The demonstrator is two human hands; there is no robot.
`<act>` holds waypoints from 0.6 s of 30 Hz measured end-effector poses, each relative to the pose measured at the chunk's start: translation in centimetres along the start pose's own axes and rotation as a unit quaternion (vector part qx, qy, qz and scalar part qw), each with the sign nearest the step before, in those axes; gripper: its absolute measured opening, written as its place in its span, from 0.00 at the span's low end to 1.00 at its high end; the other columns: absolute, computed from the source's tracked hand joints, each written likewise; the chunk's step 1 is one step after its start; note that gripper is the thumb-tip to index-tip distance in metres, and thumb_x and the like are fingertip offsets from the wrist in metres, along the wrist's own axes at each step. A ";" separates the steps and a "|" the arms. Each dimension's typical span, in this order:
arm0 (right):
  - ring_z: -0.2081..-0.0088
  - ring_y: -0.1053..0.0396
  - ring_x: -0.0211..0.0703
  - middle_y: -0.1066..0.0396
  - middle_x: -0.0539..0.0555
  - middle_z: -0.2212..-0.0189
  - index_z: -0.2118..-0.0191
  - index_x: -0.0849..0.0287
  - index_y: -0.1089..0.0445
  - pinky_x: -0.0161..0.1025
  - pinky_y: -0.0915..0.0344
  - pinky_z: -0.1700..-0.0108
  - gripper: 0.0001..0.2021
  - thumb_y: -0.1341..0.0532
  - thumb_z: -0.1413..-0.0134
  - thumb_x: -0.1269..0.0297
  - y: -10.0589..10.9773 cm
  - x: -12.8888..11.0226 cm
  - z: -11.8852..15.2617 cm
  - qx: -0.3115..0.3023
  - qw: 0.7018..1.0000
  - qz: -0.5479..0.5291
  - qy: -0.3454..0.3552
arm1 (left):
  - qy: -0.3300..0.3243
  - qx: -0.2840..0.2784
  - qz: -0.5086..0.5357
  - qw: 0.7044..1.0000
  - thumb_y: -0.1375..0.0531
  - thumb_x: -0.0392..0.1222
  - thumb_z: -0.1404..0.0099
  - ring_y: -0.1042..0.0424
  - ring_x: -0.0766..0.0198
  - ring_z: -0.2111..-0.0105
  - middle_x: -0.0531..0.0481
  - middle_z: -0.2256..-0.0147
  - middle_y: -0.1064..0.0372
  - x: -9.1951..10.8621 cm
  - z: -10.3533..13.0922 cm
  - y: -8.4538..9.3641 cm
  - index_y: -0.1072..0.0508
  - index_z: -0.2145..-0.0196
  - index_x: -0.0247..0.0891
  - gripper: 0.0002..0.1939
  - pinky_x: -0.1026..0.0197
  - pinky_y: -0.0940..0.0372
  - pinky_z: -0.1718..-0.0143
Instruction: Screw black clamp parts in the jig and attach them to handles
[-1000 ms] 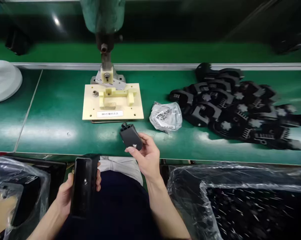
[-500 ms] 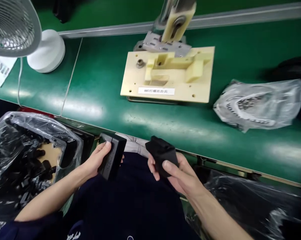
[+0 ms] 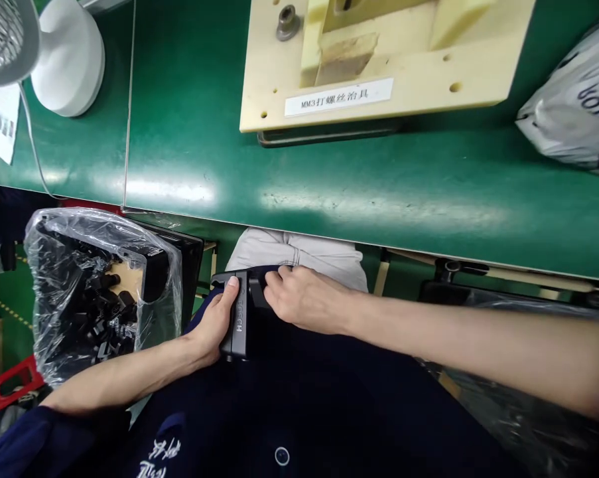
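Observation:
Over my lap, my left hand [image 3: 214,325] grips a black plastic housing [image 3: 239,325] with raised letters on its side, the thumb pressed on its upper part. My right hand [image 3: 302,299] is closed, back of the hand up, close against the right side of that housing. A black part [image 3: 257,293] shows between the housing and the right fingers. It looks dark against my dark clothing, and whether it touches or joins the housing cannot be told. Most of the right fingertips are hidden.
A cream jig plate [image 3: 423,93] with a printed label sits on the green bench [image 3: 190,166]. A plastic bag [image 3: 578,113] lies to the right, a white fan base [image 3: 67,60] to the left. Below left stands a plastic-lined bin [image 3: 162,279] of black parts.
My right hand has moved left with its black part, up to the housing, and turned back-up. The left hand still holds the housing. The view has tilted down and nearer the bench.

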State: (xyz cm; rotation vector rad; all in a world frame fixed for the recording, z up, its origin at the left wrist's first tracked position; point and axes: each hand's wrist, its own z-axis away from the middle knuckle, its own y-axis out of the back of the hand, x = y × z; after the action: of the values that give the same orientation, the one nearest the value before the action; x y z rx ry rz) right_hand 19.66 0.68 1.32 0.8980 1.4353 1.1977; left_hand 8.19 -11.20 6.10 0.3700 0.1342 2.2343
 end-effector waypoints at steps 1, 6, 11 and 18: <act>0.78 0.37 0.43 0.33 0.58 0.78 0.72 0.65 0.30 0.38 0.51 0.80 0.11 0.47 0.50 0.81 -0.2 0.2 -0.3 -0.005 0.999 0.014 0.030 | 0.018 0.004 0.014 1.000 0.47 0.59 0.33 0.28 0.62 0.75 0.47 0.74 0.27 -0.3 0.0 -0.1 0.26 0.61 0.32 0.25 0.63 0.33 0.72; 0.75 0.35 0.43 0.29 0.57 0.77 0.73 0.63 0.27 0.39 0.48 0.77 0.11 0.44 0.52 0.82 0.4 0.4 -1.8 -0.049 0.994 -0.026 0.098 | 0.059 -0.015 0.047 0.997 0.49 0.62 0.34 0.33 0.65 0.81 0.48 0.78 0.32 -1.4 -0.6 0.0 0.28 0.68 0.33 0.27 0.63 0.37 0.79; 0.79 0.38 0.40 0.31 0.54 0.77 0.71 0.63 0.28 0.39 0.49 0.78 0.08 0.40 0.48 0.64 0.9 -1.0 -1.4 -0.039 0.980 -0.196 0.015 | -0.189 0.066 0.030 0.979 0.35 0.70 0.55 0.45 0.73 0.82 0.57 0.82 0.43 -1.1 -1.7 0.7 0.35 0.79 0.35 0.32 0.69 0.47 0.82; 0.75 0.37 0.39 0.33 0.54 0.75 0.74 0.62 0.33 0.36 0.47 0.77 0.13 0.43 0.41 0.61 -1.5 0.2 -0.8 0.254 0.936 -0.207 -0.127 | -0.349 0.042 -0.034 0.935 0.38 0.64 0.46 0.31 0.65 0.70 0.50 0.72 0.29 0.7 -2.0 1.4 0.27 0.69 0.33 0.27 0.66 0.36 0.67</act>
State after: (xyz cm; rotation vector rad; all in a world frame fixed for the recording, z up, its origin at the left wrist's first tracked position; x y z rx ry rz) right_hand 18.95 0.37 -0.19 0.9855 1.6421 0.3796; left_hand 6.10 -11.45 4.70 1.1585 -0.1371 1.9053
